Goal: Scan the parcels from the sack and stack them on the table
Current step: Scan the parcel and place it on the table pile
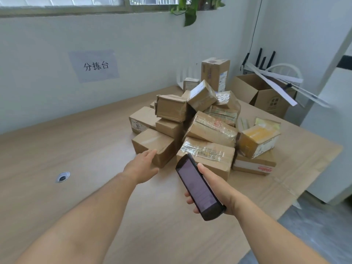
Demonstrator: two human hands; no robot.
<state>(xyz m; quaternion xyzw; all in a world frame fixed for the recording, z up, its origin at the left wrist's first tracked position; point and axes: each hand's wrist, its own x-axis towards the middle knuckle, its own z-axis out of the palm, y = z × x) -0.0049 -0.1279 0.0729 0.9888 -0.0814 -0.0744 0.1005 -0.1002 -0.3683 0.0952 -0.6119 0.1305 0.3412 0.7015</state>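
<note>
A heap of several taped cardboard parcels (200, 119) lies on the wooden table (85, 149). My left hand (142, 166) reaches forward with straight fingers, its fingertips touching the near corner of a plain brown parcel (152, 141) at the heap's left front. My right hand (211, 189) grips a black handheld scanner (198, 187), screen up, its top end just in front of a taped parcel (211, 155). No sack is in view.
A yellow-taped parcel (257, 140) sits on a flat box at the heap's right. An open carton (266, 94) with white strips stands at the back right. A cable hole (62, 177) is in the tabletop on the left. The wall carries a paper sign (95, 65).
</note>
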